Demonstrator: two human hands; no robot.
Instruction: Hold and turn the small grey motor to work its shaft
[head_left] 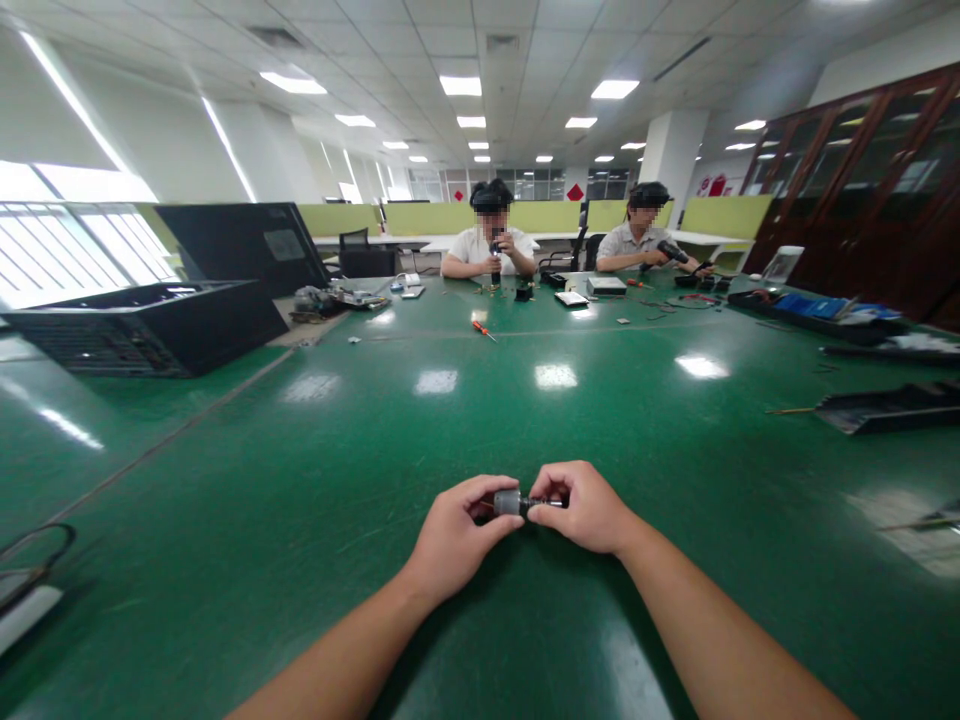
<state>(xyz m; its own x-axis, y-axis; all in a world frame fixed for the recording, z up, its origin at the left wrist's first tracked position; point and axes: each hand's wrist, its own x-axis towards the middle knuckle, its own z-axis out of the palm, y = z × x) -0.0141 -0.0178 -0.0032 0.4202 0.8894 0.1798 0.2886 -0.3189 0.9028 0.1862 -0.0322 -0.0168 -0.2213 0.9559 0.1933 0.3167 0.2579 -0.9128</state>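
Observation:
Both my hands meet low over the green table [300,480], near its front edge. My left hand [454,535] is closed around a small grey metal cylinder [508,502], perhaps a little motor. My right hand [583,508] pinches the thin dark shaft [541,503] that sticks out of the cylinder's right end. The part hangs just above the tabletop between the two hands. Fingers cover most of it.
A black computer case [150,325] lies at the left. Two people sit at the far end of the table with tools and parts. A red-handled screwdriver [482,328] lies mid-table. Black panels [892,408] and a blue tray [817,306] lie at the right. A cable [37,550] loops at the near left.

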